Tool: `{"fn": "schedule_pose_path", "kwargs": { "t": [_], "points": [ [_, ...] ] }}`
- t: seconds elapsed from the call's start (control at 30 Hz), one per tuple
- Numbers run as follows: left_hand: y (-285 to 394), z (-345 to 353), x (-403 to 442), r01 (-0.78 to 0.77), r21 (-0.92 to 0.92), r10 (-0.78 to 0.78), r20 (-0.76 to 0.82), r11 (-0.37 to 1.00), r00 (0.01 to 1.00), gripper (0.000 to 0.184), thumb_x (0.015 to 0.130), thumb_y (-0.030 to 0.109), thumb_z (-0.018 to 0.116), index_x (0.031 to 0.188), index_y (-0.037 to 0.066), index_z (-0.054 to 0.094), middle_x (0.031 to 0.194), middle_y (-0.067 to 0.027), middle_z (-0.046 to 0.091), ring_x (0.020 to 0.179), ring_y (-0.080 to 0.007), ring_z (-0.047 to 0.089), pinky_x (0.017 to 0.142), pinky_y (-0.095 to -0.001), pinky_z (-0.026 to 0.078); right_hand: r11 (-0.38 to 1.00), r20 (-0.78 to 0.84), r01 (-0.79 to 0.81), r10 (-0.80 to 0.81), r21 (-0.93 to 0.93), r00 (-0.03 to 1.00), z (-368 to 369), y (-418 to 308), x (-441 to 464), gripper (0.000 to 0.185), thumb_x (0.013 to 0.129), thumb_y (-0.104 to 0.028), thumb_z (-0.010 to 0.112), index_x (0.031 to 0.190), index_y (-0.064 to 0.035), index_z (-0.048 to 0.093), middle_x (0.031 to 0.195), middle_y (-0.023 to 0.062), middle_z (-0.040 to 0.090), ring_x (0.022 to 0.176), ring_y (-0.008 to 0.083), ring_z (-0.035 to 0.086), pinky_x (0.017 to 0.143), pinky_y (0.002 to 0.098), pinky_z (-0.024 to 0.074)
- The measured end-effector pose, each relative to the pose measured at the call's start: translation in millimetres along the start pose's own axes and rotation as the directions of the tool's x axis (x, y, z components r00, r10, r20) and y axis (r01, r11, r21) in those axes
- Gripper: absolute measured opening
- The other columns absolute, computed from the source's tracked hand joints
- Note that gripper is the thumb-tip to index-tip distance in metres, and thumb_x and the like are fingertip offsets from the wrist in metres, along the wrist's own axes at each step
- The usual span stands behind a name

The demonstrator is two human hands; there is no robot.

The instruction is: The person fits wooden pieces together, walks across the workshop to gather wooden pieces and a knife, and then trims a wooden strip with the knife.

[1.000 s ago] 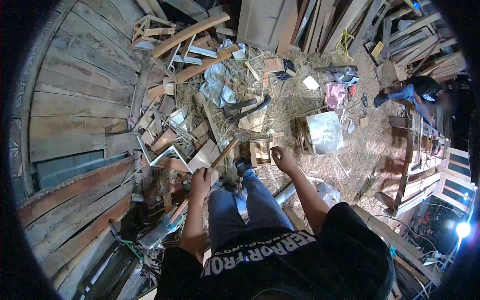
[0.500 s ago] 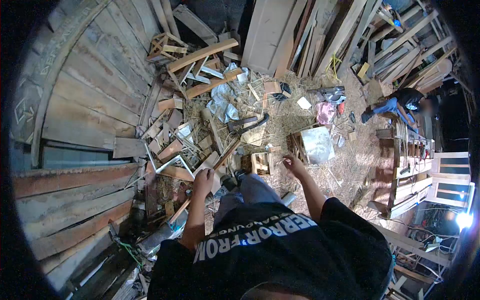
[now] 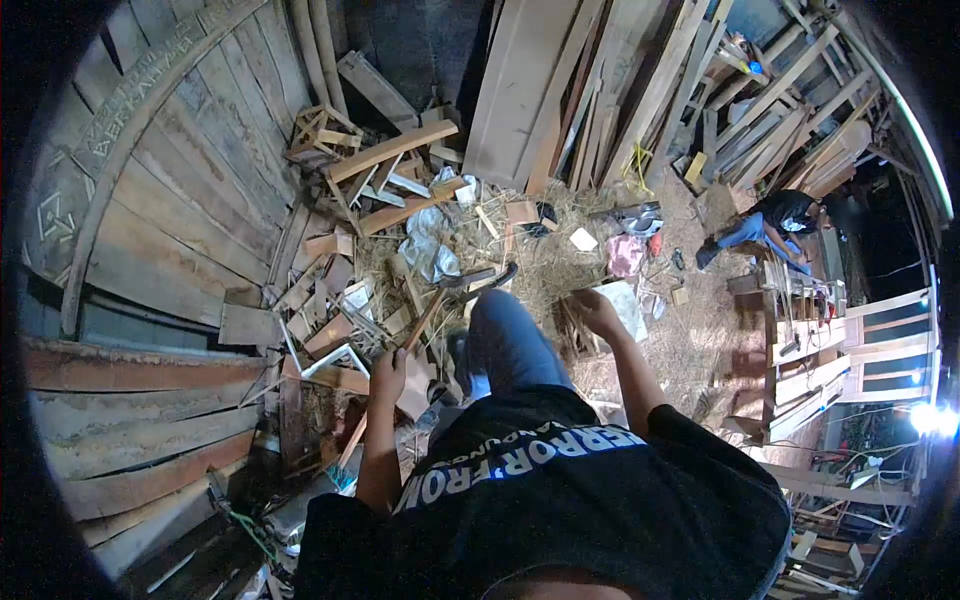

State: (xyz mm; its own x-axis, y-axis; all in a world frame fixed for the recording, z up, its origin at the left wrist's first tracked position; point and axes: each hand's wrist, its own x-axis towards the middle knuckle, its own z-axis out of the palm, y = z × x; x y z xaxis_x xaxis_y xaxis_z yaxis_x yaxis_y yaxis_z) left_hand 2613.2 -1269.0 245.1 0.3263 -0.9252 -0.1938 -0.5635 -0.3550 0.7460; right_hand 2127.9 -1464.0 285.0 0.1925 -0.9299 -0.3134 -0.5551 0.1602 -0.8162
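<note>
Strip of brown wood (image 3: 427,318): gripped in left hand (image 3: 389,377), fingers closed around it; slanting forward and to the right beyond the fist, lower length showing beside the forearm. Right hand (image 3: 600,314): loosely open, back upward, in view over the edge of a pale-topped box (image 3: 630,306); contact with box: cannot tell. Bent knee in blue jeans (image 3: 515,340) between both hands. Near left hand: white frame (image 3: 345,350) and heap of wood offcuts (image 3: 330,336). Ahead: crumpled grey sheet (image 3: 430,245), curved dark piece (image 3: 495,284), straw-strewn floor (image 3: 548,264). Farther right: pink cloth (image 3: 627,256); another person (image 3: 785,220) beside a workbench (image 3: 808,345). Bright lamp (image 3: 932,420) at far right. Tall boards (image 3: 525,90) leaning at the back, yellow cord (image 3: 637,165) near their foot; plank wall (image 3: 200,200) on left.
</note>
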Motion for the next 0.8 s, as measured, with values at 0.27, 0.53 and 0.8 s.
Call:
{"fn": "schedule_pose_path", "kwargs": {
  "t": [0.27,0.53,0.8],
  "points": [
    [5,51,56,0.060,0.061,-0.058,-0.038,0.996,0.998,0.042,0.107,0.036,0.055,0.102,-0.003,0.069,0.096,-0.0311,0.067,0.094,-0.0520,0.063,0.080,-0.0559,0.049,0.948,0.037,0.281,-0.279,-0.149,0.960,-50,-17,144,0.034,0.099,-0.020,0.072,0.128,-0.0038,0.069,0.126,0.0188,0.074,0.113,0.0293,0.074,0.098,0.0373,0.0565],
    [1,216,158,0.134,0.225,-0.137,0.000,0.965,0.991,0.036,0.105,0.034,0.059,0.099,0.002,0.073,0.091,-0.0275,0.068,0.087,-0.0460,0.066,0.076,-0.0551,0.050,0.926,0.383,0.257,-0.139,-0.276,0.913,-35,77,403,0.031,0.102,-0.023,0.066,0.128,-0.0065,0.071,0.113,0.0144,0.077,0.103,0.0279,0.074,0.089,0.0389,0.0576],
    [27,383,305,0.341,0.151,-0.334,-0.069,0.928,0.940,0.034,0.105,0.032,0.059,0.099,0.002,0.073,0.080,-0.0227,0.066,0.081,-0.0427,0.064,0.074,-0.0542,0.049,0.787,0.527,0.258,0.098,-0.561,0.844,78,260,575,0.037,0.096,-0.020,0.064,0.132,-0.0117,0.068,0.124,0.0217,0.071,0.114,0.0400,0.069,0.095,0.0474,0.0568]
  ]
}}
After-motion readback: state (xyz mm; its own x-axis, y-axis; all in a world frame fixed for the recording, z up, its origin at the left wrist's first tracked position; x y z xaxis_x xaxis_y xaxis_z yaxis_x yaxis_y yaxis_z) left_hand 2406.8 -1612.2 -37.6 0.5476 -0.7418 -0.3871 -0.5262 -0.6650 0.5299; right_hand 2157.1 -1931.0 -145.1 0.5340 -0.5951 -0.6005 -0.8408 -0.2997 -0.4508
